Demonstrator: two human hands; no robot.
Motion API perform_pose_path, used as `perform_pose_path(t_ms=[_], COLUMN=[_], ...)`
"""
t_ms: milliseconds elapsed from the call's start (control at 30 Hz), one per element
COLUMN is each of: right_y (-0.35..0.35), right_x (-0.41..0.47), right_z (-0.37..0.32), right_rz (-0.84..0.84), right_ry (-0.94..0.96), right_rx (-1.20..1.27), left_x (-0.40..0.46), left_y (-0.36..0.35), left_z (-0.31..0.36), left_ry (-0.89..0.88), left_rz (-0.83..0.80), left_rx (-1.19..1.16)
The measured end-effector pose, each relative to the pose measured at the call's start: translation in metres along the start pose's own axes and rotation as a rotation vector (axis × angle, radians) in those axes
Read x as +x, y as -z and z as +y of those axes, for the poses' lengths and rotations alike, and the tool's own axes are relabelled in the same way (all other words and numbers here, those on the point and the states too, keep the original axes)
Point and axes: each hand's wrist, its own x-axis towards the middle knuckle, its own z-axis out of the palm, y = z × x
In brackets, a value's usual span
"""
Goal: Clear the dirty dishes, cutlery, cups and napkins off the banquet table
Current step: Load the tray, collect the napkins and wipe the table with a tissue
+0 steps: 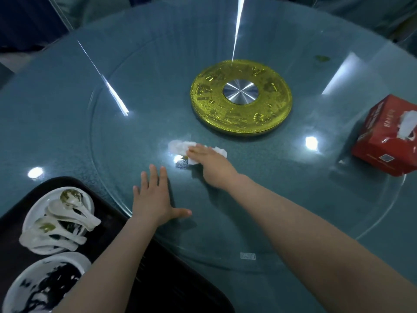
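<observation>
My right hand lies flat on a crumpled white napkin on the glass turntable, fingers straight and pressing it down. My left hand rests open on the glass near its front-left rim, fingers spread, holding nothing. At the bottom left a dark tray carries a white plate with several dirty white soup spoons and a second soiled plate.
A gold disc with a steel hub sits at the turntable's centre. A red tissue pack with white tissue sticking out stands at the right. A small greenish food scrap lies far right. Chairs ring the table's far edge.
</observation>
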Motion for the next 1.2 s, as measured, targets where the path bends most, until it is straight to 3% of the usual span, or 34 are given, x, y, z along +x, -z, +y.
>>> perform_pose_path(t_ms=[367,633,733,967,1200], right_y=[-0.015,0.007,0.021,0.01,-0.001], right_x=[-0.113,-0.206,-0.235,-0.245,-0.236], right_z=[0.009,0.082,0.11,0.098,0.048], right_rz=[-0.059,0.039,0.203,0.272,0.216], right_ry=[0.077,-0.158,-0.361,-0.597,-0.549], right_rx=[0.022,-0.002,-0.002,-0.006,-0.101], left_x=[-0.011,-0.01,-0.015,-0.052,-0.095], left_y=[0.009,0.015,0.017,0.006,0.002], left_z=[-0.016,-0.034,-0.035,-0.005,0.038], left_ry=[0.091,0.162,0.155,-0.028,-0.161], left_rz=[0.116,0.161,0.222,0.273,0.229], left_rx=[-0.105,-0.115,-0.063,0.006,-0.02])
